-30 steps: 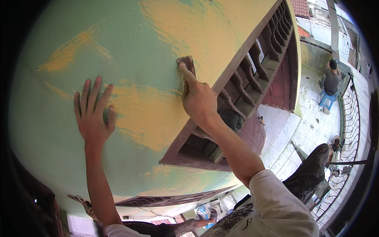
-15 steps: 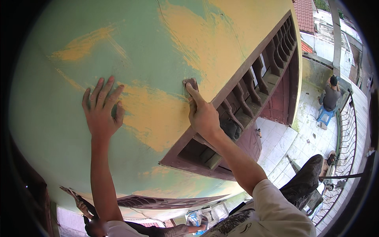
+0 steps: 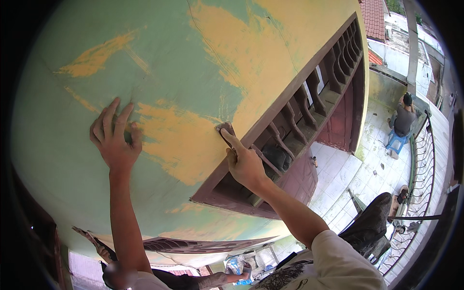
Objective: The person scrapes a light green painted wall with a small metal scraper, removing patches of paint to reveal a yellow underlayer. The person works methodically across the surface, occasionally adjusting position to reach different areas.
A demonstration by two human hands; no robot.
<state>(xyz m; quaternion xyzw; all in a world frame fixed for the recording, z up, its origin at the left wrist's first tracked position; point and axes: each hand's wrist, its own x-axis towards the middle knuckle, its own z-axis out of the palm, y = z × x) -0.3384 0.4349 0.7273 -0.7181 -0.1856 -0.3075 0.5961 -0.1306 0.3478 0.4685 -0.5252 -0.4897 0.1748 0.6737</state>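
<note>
A wall (image 3: 169, 58) fills most of the view, coated in worn green paint with bare yellow patches. My left hand (image 3: 117, 140) is against the green part, fingers spread and holding nothing, left of a large yellow patch (image 3: 176, 142). In my right hand (image 3: 247, 166) is a small, dark brown, flat scraper (image 3: 224, 128), its index finger laid along it. The scraper meets the wall at the right end of that patch, close to the brown window frame (image 3: 261, 130). My palm hides part of the tool.
Curved wooden slats (image 3: 288, 113) fill the opening beside my right arm. Someone on a blue stool (image 3: 397, 142) sits on the tiled floor far below right, by a metal railing (image 3: 425, 166). Another person's hand (image 3: 102, 252) with a tool shows at lower left.
My right hand and the scraper have moved down and slightly left along the wall. My left hand has shifted a little left, its fingers bent closer together.
</note>
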